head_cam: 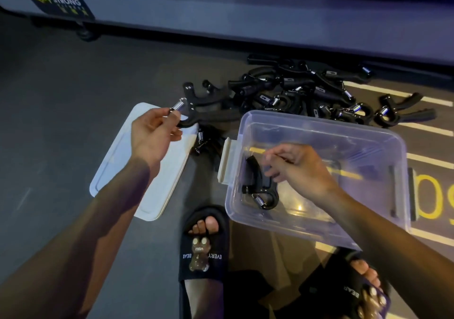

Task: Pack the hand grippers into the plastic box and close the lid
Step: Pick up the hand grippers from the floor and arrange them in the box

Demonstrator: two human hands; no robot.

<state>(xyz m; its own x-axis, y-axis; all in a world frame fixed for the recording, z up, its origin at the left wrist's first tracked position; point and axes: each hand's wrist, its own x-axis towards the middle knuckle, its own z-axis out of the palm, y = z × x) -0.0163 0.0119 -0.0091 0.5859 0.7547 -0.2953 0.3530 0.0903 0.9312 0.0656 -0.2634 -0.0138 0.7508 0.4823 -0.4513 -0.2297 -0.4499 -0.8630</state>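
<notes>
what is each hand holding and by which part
Left hand pinches a hand gripper by its spring end. Right hand is over a hand gripper in the box; actual grip cannot be told.

Two black slippers (204, 252) printed with "EVERY BEAR" are worn on a dark floor (61, 97); yellow floor markings (428, 203) are seen at right; a grey machine base (221, 11) labelled "STRONG" is set behind.
</notes>
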